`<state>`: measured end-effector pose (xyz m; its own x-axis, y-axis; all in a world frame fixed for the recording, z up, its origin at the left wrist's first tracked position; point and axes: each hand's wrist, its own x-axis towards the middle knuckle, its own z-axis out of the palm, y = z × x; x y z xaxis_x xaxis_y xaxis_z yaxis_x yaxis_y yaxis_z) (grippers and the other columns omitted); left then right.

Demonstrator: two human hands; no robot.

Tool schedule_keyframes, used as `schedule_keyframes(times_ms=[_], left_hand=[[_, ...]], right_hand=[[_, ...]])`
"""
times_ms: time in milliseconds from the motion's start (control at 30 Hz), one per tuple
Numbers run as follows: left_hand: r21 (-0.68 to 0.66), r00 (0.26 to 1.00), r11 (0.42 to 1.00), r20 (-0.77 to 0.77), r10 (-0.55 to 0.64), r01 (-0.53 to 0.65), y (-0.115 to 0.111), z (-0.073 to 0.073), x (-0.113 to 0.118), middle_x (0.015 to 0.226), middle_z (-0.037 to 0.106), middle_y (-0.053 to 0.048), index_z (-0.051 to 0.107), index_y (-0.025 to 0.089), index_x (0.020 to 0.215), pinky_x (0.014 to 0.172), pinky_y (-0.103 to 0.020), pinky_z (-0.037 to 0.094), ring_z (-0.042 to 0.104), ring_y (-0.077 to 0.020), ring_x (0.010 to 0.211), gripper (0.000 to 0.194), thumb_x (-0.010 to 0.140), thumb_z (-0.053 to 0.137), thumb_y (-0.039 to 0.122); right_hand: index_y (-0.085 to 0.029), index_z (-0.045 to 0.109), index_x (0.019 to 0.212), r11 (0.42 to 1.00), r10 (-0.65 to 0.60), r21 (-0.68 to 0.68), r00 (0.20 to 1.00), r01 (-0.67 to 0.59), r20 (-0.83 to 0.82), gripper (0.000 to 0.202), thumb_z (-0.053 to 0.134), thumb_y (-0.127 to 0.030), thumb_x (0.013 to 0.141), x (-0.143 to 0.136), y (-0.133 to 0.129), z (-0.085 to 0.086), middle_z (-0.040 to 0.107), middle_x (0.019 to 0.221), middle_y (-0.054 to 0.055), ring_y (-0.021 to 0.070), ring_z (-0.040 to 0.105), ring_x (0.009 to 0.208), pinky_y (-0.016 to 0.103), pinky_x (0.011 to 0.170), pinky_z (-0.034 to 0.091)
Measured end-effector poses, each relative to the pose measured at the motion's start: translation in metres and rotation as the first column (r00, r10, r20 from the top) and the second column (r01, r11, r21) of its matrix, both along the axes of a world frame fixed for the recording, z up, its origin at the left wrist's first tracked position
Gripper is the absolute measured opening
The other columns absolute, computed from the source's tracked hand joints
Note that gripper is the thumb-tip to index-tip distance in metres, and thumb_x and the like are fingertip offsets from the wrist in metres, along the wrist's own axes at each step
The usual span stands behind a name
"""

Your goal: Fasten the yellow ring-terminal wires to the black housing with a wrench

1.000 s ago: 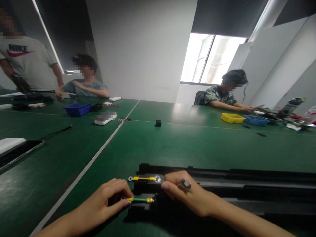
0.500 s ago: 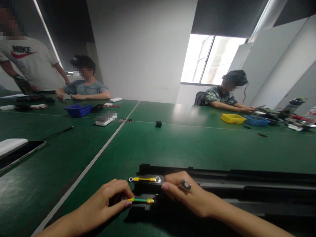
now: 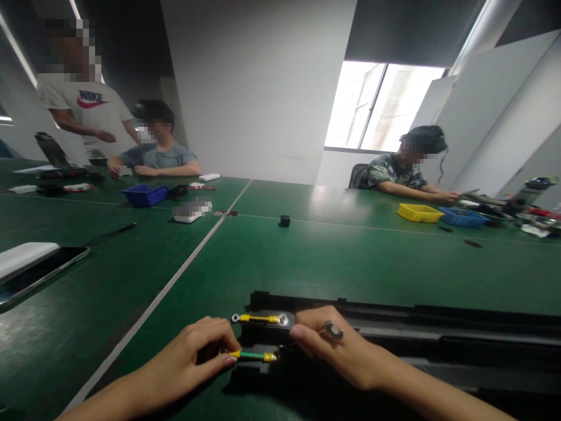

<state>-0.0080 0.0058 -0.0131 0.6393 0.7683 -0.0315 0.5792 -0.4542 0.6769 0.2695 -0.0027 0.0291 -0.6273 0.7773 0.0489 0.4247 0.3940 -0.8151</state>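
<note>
Near the bottom centre, my left hand (image 3: pixel 199 351) pinches the left end of a short green wire (image 3: pixel 253 355) with yellow sleeves. My right hand (image 3: pixel 337 345) is closed around a metal wrench (image 3: pixel 333 330), whose open-jaw end sticks out above the hand; its other end is hidden. Between the hands, a yellow wire (image 3: pixel 260 319) with ring terminals lies over the left end of a long black housing (image 3: pixel 394 316). Its right ring sits at a round metal fastener beside my right fingertips. The green wire's right end reaches the dark part of the housing.
A phone (image 3: pixel 44 272) and white box lie at the left on the green table (image 3: pixel 210 275). Farther back are a small black cube (image 3: pixel 284 221), blue bin (image 3: pixel 144 195), yellow bin (image 3: pixel 419 213) and light blue bin (image 3: pixel 463 217). Several people are across the table.
The view has shifted slightly, so the scene sits farther right. The standing person at the left has moved an arm. Both my hands keep their holds.
</note>
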Motion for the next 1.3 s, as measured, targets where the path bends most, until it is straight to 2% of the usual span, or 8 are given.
schedule_keyframes(times_ms=[967,1300], left_hand=[[-0.012,1.0,1.0,0.0,-0.008,0.008,0.0018,0.0005,0.0001,0.09,0.064,0.0,0.062,0.02,0.09,0.075,-0.026,0.041,0.058,-0.0184,0.085,0.012,0.093,0.054,0.029],[-0.018,1.0,1.0,-0.002,0.006,-0.006,0.001,-0.0006,-0.0005,0.089,0.063,0.0,0.062,0.02,0.09,0.075,-0.027,0.041,0.058,-0.0184,0.084,0.014,0.093,0.054,0.03]], right_hand=[[-0.016,0.043,0.06,1.0,0.003,0.026,1.0,-0.003,-0.003,0.044,0.038,-0.04,0.097,-0.0003,-0.0001,0.0009,0.039,0.058,-0.004,0.009,0.037,0.055,0.021,0.053,0.03],[-0.016,0.043,0.059,1.0,0.003,0.001,0.998,-0.002,-0.061,0.045,0.04,-0.042,0.097,-0.0005,-0.0001,-0.0001,0.038,0.056,-0.004,0.008,0.035,0.052,0.02,0.05,0.029]])
